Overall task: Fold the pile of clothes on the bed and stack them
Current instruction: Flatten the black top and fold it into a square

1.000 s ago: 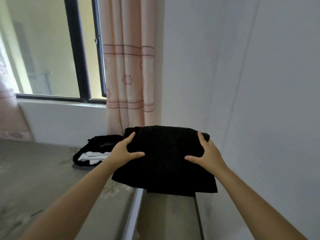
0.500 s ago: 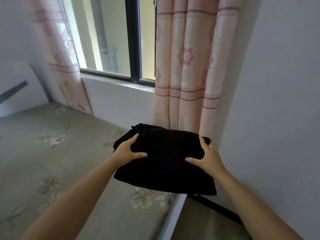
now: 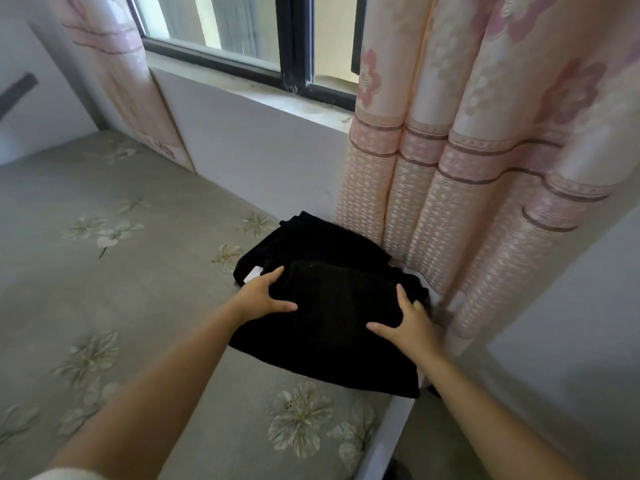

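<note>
**mattk:** Both hands are the grip here. Left hand [image 3: 265, 295] has its thumb lying flat on top of the folded black garment [image 3: 332, 317] with the fingers wrapped over its left edge; right hand [image 3: 410, 320] does the same on the right edge, thumb pointing in toward 9 o'clock. So each hand is holding a side of it, not just resting.

**lena_b:** Where's the bundle sitting, though?

**mattk:** On the bed [image 3: 121, 289], in the corner at about 1 o'clock from the person, on top of another black piece [image 3: 311, 237] that sticks out behind it toward 12. A sliver of something white [image 3: 252, 274] peeks out at the left of that pile. Right edge of the garment hangs just past the white bed rail [image 3: 391, 434].

**lena_b:** Room to move?

**mattk:** Tight on the right: the curtain [image 3: 467, 202] hangs just beside the pile, and the wall under the window sill [image 3: 277, 98] is right behind it. Wide open mattress from 7 to 10 o'clock.

**lena_b:** Changed from a second ago?

**mattk:** Yep, back then the garment was held up in the air beyond the bed's edge, with the pile off to its left. Now it's down over that pile. Hands have kept the same hold.

**lena_b:** Fabrics?

**mattk:** Garment is matte black, roughly rectangular. Bed cover is grey-green with pale flowers. Curtain is pinkish, in rounded pleats, with a woven band pattern.
</note>
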`<state>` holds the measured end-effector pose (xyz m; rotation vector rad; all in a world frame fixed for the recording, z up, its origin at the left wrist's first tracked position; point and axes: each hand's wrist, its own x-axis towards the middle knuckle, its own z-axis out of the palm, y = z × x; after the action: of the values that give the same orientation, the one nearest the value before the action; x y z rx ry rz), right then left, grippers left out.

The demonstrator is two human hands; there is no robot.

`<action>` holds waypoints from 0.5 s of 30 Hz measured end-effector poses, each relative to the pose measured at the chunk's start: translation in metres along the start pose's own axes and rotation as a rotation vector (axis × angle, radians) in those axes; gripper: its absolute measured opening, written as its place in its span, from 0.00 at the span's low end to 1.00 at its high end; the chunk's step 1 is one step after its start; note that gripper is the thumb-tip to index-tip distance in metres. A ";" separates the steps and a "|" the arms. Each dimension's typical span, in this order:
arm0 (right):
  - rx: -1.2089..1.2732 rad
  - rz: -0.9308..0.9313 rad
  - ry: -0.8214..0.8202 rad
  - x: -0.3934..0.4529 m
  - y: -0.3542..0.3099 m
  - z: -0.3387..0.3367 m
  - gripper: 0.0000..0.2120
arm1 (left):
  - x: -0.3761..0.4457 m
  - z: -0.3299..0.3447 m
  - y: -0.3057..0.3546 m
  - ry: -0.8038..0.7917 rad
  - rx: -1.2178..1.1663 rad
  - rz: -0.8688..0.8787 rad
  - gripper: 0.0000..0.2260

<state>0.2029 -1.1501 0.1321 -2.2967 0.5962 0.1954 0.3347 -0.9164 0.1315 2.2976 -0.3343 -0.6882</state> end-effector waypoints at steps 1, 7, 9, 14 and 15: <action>0.021 -0.011 0.001 0.019 -0.004 -0.002 0.46 | 0.017 -0.007 0.003 0.019 0.001 0.001 0.40; 0.222 -0.109 0.121 0.123 -0.040 -0.013 0.45 | 0.114 -0.077 0.043 0.211 -0.104 0.033 0.34; 0.289 -0.111 0.130 0.153 -0.045 -0.005 0.44 | 0.147 -0.094 0.046 0.280 -0.002 0.056 0.36; 0.181 0.092 -0.106 0.196 -0.023 0.050 0.45 | 0.199 -0.034 0.017 0.258 0.464 -0.174 0.32; 0.129 0.127 -0.136 0.200 -0.014 0.059 0.45 | 0.200 -0.003 0.011 0.157 0.458 -0.187 0.30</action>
<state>0.3881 -1.1725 0.0372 -2.1040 0.6655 0.3604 0.5012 -1.0058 0.0643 2.8280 -0.2209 -0.5583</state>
